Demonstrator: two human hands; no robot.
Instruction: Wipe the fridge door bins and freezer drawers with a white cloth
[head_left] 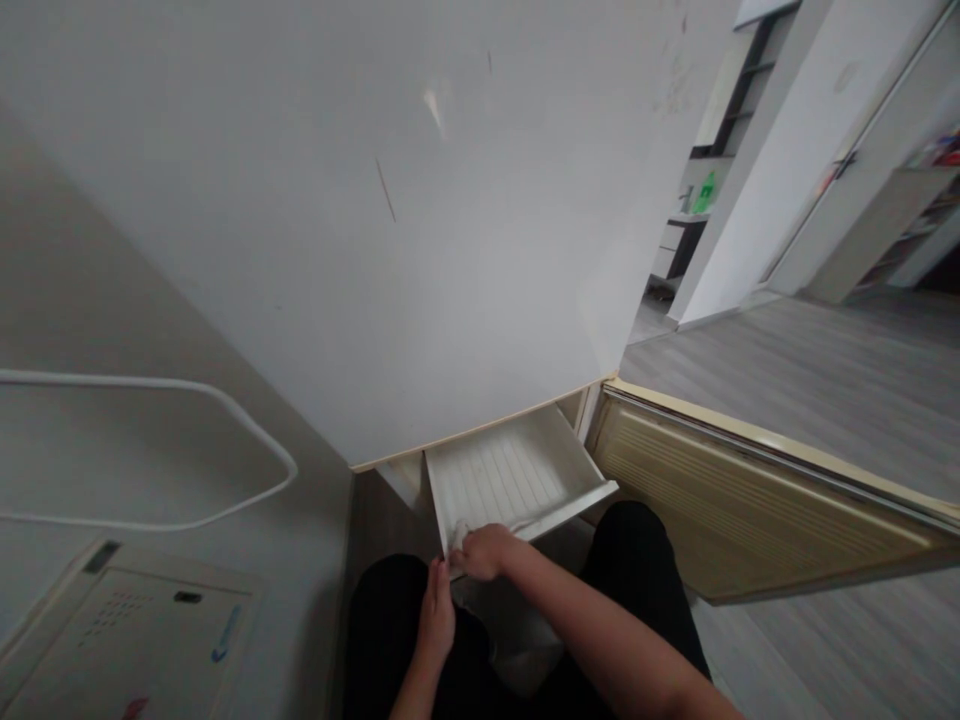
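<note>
A shallow white drawer with a ribbed bottom is pulled out of the low opening of a large white cabinet-like appliance. My right hand is closed around a crumpled white cloth, pressed into the drawer's near left corner. Just below that corner, my left hand grips the drawer's left edge with its fingers close together. The two hands nearly touch. Part of the cloth is hidden under my right fingers.
A yellowed door with a ridged inner face stands swung out at the right. My black-trousered knees are under and beside the drawer. At the left are a white tube rail and a pale metal box on the wall.
</note>
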